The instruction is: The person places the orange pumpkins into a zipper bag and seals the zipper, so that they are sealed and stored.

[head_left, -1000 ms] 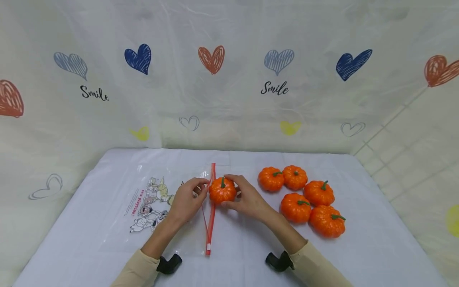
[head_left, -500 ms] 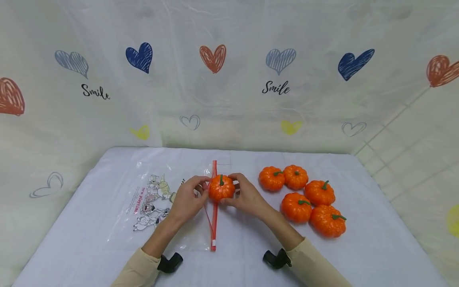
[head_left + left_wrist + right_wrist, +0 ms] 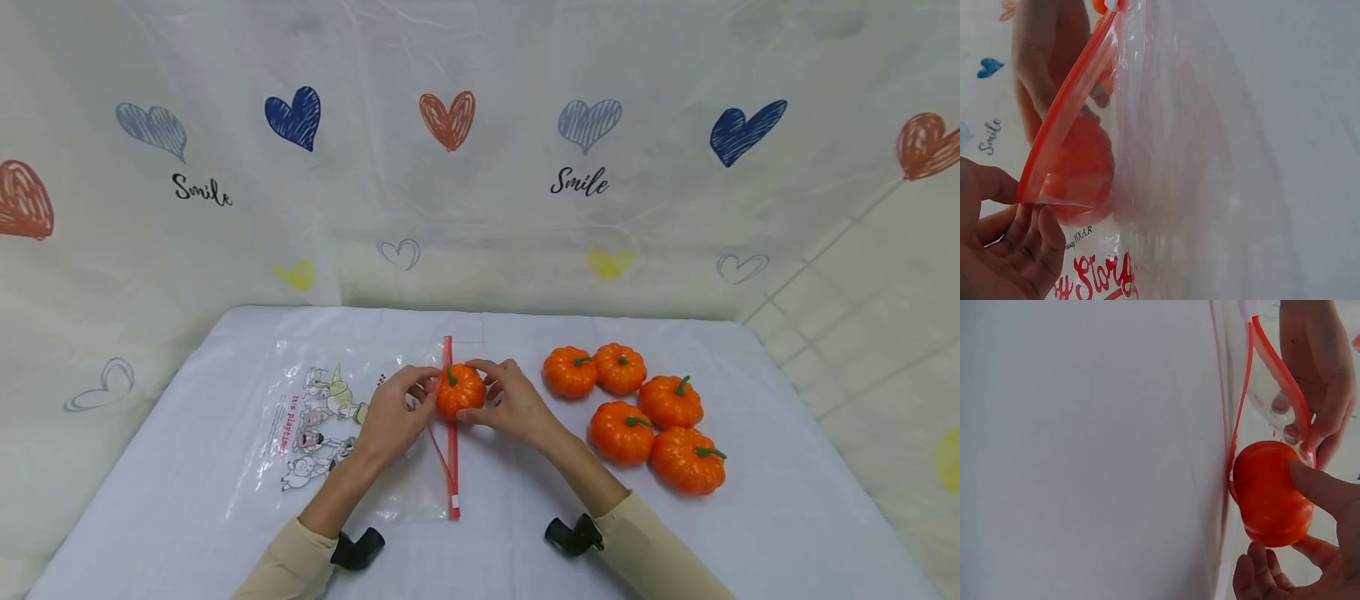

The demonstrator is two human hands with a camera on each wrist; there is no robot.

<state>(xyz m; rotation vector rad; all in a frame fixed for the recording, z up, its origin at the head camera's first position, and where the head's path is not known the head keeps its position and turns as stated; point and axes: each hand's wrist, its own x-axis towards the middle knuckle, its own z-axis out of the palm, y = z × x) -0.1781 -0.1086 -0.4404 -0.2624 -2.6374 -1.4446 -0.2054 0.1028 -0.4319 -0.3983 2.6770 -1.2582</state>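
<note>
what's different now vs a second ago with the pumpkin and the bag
The held pumpkin has eased slightly left and tipped, its stem now leaning toward the bag. The near end of the bag's red strip has swung right. The right hand still holds the pumpkin, the left hand the bag's edge; the other five pumpkins stayed put.

An orange pumpkin (image 3: 461, 393) (green-stemmed) is at the parted mouth of a clear bag (image 3: 337, 423).
</note>
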